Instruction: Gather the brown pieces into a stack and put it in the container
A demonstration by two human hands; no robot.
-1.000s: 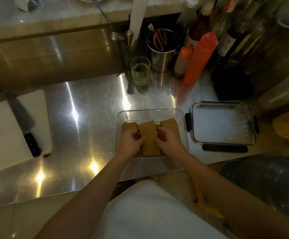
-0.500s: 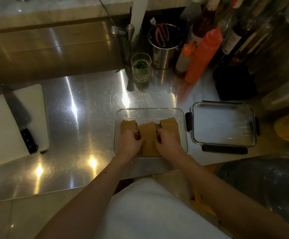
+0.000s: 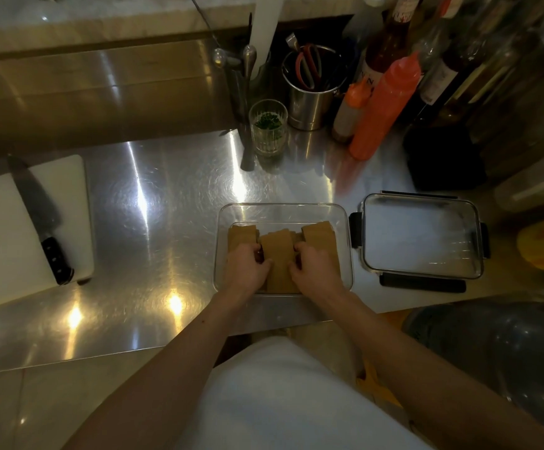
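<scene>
Brown pieces (image 3: 280, 258) are held in a clear container (image 3: 283, 211) near the steel counter's (image 3: 153, 222) front edge, the middle stack gripped between the left hand (image 3: 244, 271) and right hand (image 3: 316, 271). Just right lies the lid (image 3: 421, 237); farther back are found a glass (image 3: 268, 126) and bottles (image 3: 384, 105).

knife (image 3: 41, 219) on cutting board (image 3: 1, 235) | lid (image 3: 421, 237) | orange squeeze bottle (image 3: 384, 108) | glass (image 3: 268, 126), perhaps herbs
</scene>
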